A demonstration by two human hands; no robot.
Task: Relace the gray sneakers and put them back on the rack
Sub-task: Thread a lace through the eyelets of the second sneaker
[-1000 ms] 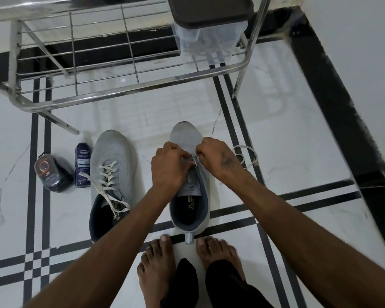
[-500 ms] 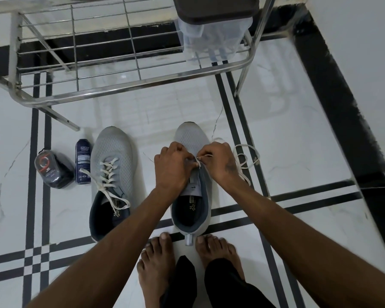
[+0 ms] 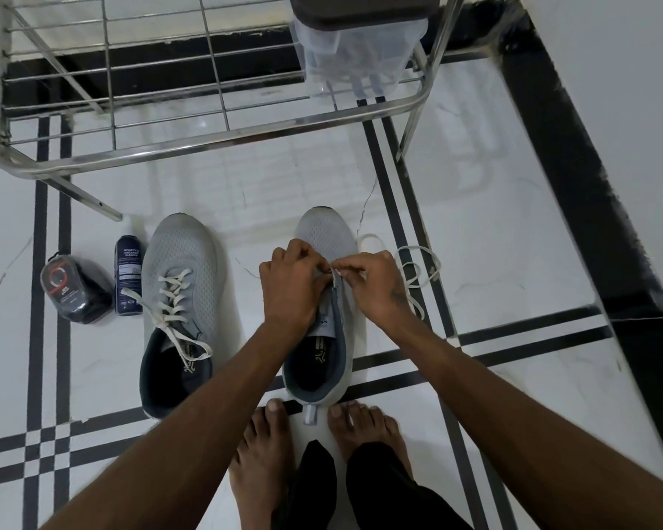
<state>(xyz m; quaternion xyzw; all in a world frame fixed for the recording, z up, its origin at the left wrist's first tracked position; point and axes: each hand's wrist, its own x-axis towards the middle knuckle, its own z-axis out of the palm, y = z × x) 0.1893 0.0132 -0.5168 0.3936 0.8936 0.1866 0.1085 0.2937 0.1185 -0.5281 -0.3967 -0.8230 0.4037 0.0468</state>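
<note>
Left sneaker [image 3: 180, 300] laced, on floor. Right sneaker [image 3: 324, 311] mid-floor, barely started: left hand [image 3: 291, 288] grips eyelet edge, right hand [image 3: 376, 288] pinches lace [image 3: 418, 277]. Rack [image 3: 215, 139] holds neither sneaker yet.

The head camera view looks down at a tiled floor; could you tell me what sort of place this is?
Probably a home entryway or corner by a wall: a metal shoe rack stands on the glossy white tiled floor, and a shoe-cleaner spray bottle sits beside the gray sneakers.
</note>
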